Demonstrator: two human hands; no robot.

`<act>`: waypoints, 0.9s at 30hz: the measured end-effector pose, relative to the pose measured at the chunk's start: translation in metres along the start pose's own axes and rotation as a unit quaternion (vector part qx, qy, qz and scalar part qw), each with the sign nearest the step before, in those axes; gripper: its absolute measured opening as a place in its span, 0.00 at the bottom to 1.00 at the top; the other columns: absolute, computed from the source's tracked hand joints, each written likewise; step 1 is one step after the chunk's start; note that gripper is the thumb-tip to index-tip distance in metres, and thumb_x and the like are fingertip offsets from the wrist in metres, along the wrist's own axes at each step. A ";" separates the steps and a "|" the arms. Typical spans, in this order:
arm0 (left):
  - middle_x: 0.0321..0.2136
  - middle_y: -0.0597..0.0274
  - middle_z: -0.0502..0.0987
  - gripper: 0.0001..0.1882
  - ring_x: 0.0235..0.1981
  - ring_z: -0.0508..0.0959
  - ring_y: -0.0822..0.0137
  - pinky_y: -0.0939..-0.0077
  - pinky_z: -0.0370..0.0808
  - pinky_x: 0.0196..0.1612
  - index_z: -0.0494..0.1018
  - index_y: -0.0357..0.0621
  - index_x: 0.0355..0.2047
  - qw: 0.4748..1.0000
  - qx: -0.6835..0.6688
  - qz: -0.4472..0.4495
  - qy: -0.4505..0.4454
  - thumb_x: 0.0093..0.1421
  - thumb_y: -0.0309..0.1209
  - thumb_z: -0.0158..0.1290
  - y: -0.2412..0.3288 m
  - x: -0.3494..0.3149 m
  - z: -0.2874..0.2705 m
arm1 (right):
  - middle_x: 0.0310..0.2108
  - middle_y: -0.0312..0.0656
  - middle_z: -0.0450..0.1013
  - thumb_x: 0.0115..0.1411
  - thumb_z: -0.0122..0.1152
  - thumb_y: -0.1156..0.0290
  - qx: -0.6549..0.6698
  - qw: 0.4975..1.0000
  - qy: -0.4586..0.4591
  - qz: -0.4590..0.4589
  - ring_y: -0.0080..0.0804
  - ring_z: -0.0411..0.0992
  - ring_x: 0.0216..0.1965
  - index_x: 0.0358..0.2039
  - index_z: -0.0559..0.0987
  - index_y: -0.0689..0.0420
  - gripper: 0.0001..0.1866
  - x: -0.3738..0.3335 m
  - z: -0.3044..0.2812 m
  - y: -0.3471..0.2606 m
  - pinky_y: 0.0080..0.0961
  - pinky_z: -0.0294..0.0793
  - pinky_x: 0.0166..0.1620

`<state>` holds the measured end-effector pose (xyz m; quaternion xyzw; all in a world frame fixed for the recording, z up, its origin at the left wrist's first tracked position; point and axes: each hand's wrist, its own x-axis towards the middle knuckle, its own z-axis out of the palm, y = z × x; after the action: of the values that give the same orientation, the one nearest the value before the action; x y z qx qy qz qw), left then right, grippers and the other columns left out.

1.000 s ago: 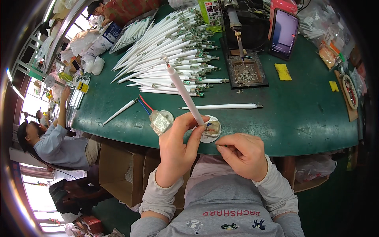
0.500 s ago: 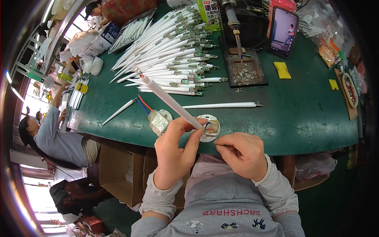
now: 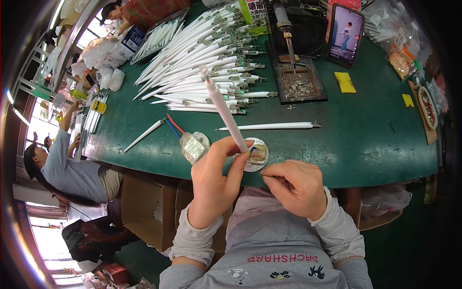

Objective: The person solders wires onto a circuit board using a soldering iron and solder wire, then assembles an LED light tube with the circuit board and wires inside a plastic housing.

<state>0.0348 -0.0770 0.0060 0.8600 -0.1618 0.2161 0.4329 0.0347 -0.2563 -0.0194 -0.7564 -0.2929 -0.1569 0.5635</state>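
Observation:
My left hand (image 3: pixel 215 182) pinches a slim white pen-shaped tube (image 3: pixel 224 111) between thumb and fingers. Its upper end, with a small metal tip, rises away from me; the lower end sits at a round white disc-shaped part (image 3: pixel 260 153) with short blue and red wires. Just right of that disc, my right hand (image 3: pixel 299 188) is closed with thumb and forefinger pressed together; whatever is between them is hidden. Left of my left hand lies another round part (image 3: pixel 195 147) wrapped in silvery material, with a red and a blue wire. A similar white tube (image 3: pixel 274 126) lies beyond the disc.
A large heap of white tubes (image 3: pixel 202 67) with small green circuit boards covers the far left. A soldering iron (image 3: pixel 284 29) points into a metal tray (image 3: pixel 303 85). A phone (image 3: pixel 345 36), yellow sponge (image 3: pixel 344 82) and single tube (image 3: pixel 144 136) lie around. Two people work at left.
The upper end of the tube in my left hand has swung to the right and stands steeper. My left hand has shifted slightly right; the right hand has hardly moved.

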 end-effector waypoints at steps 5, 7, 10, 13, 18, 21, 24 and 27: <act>0.34 0.56 0.82 0.12 0.34 0.83 0.62 0.73 0.78 0.36 0.72 0.36 0.41 1.000 -0.015 -0.001 0.011 0.56 0.19 0.58 0.000 0.000 0.000 | 0.19 0.42 0.73 0.49 0.66 0.80 -0.004 1.000 0.004 -0.006 0.36 0.73 0.19 0.30 0.79 0.59 0.07 0.000 0.001 -0.002 0.28 0.70 0.23; 0.34 0.56 0.82 0.12 0.34 0.83 0.62 0.73 0.78 0.36 0.72 0.36 0.41 1.000 -0.009 0.000 0.007 0.56 0.19 0.58 -0.001 0.000 0.002 | 0.19 0.41 0.73 0.49 0.66 0.80 -0.005 1.000 0.000 0.002 0.36 0.73 0.19 0.30 0.79 0.58 0.07 -0.002 0.001 -0.001 0.29 0.70 0.23; 0.35 0.56 0.82 0.12 0.34 0.83 0.62 0.73 0.78 0.36 0.72 0.36 0.41 1.000 -0.006 0.002 0.007 0.56 0.19 0.58 -0.001 0.000 0.001 | 0.19 0.41 0.73 0.49 0.66 0.79 -0.001 1.000 -0.002 0.003 0.37 0.73 0.19 0.30 0.79 0.58 0.07 -0.001 0.001 -0.001 0.29 0.70 0.23; 0.35 0.56 0.81 0.13 0.34 0.83 0.62 0.73 0.78 0.36 0.72 0.36 0.41 1.000 -0.009 -0.006 0.003 0.56 0.19 0.58 -0.003 0.000 0.001 | 0.19 0.42 0.73 0.50 0.66 0.79 -0.002 1.000 -0.004 0.005 0.37 0.73 0.19 0.30 0.79 0.59 0.07 0.000 0.002 0.000 0.29 0.70 0.23; 0.34 0.55 0.81 0.13 0.34 0.83 0.62 0.73 0.78 0.36 0.72 0.37 0.41 1.000 -0.007 -0.002 0.001 0.56 0.19 0.58 0.001 0.003 0.000 | 0.19 0.42 0.73 0.50 0.65 0.79 0.007 1.000 0.000 0.010 0.37 0.73 0.19 0.30 0.79 0.59 0.06 0.001 0.001 -0.002 0.29 0.70 0.23; 0.33 0.55 0.81 0.13 0.34 0.83 0.61 0.73 0.78 0.36 0.72 0.36 0.42 1.000 -0.005 -0.001 0.000 0.56 0.19 0.58 0.000 0.003 0.000 | 0.19 0.42 0.73 0.50 0.65 0.79 0.014 1.000 -0.002 0.019 0.36 0.72 0.19 0.30 0.79 0.59 0.06 0.001 0.001 -0.001 0.28 0.70 0.23; 0.33 0.55 0.81 0.13 0.34 0.83 0.61 0.73 0.78 0.36 0.72 0.36 0.42 1.000 0.000 0.005 -0.006 0.56 0.19 0.58 -0.001 0.003 0.000 | 0.20 0.42 0.73 0.51 0.65 0.79 0.021 0.999 -0.005 0.034 0.34 0.72 0.19 0.31 0.79 0.59 0.06 -0.001 0.001 -0.002 0.27 0.69 0.23; 0.33 0.55 0.81 0.13 0.34 0.83 0.60 0.72 0.78 0.35 0.72 0.36 0.42 1.000 -0.004 0.006 0.001 0.56 0.19 0.57 -0.002 0.001 0.001 | 0.20 0.41 0.73 0.52 0.65 0.78 0.023 0.999 -0.007 0.046 0.33 0.72 0.19 0.31 0.79 0.59 0.05 -0.002 0.001 -0.004 0.26 0.69 0.23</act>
<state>0.0367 -0.0764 0.0043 0.8568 -0.1678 0.2191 0.4355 0.0306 -0.2550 -0.0179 -0.7569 -0.2652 -0.1181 0.5855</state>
